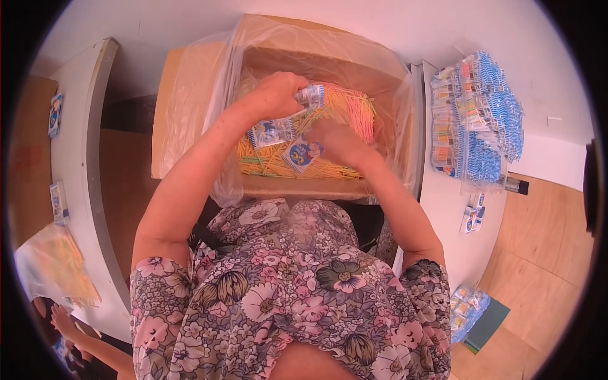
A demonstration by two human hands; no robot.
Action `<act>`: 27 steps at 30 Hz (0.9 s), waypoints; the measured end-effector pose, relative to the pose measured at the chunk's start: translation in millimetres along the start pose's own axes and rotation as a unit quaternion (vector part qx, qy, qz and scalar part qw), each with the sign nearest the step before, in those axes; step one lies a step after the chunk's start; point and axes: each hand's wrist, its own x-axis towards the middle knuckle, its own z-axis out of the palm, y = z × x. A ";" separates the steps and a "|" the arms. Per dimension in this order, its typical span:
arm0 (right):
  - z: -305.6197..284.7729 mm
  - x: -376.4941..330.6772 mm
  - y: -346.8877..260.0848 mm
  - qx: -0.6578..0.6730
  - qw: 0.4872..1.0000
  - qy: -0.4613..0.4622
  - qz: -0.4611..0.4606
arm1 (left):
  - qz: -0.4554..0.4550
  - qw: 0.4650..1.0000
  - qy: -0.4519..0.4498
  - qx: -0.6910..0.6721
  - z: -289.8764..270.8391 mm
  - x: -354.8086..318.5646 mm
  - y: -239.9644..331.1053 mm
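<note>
Floral shirt (297, 272) nearest. We note left hand (275, 95) curled, pinching sachet (311, 96) above coloured sticks (354, 107) in lined carton (304, 187); right hand (342, 144) blurred, grip untellable, over sticks. White tables (437, 221) flank carton.

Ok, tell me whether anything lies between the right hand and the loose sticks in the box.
Partly: a small packet by the right hand covers some yellow sticks; nothing visible covers the pink sticks beyond that hand.
</note>
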 end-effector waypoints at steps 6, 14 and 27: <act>15.8 -8.9 1.7 -0.080 0.992 -0.004 -0.100 | -0.110 0.930 0.094 -0.337 -6.6 -23.0 17.9; -8.8 1.6 8.3 -0.041 0.985 0.089 -0.139 | -0.141 0.814 0.182 -0.534 1.4 -32.2 2.5; -36.2 23.6 12.2 0.520 0.829 0.128 0.163 | -0.087 0.906 0.107 -0.401 5.8 -24.6 6.5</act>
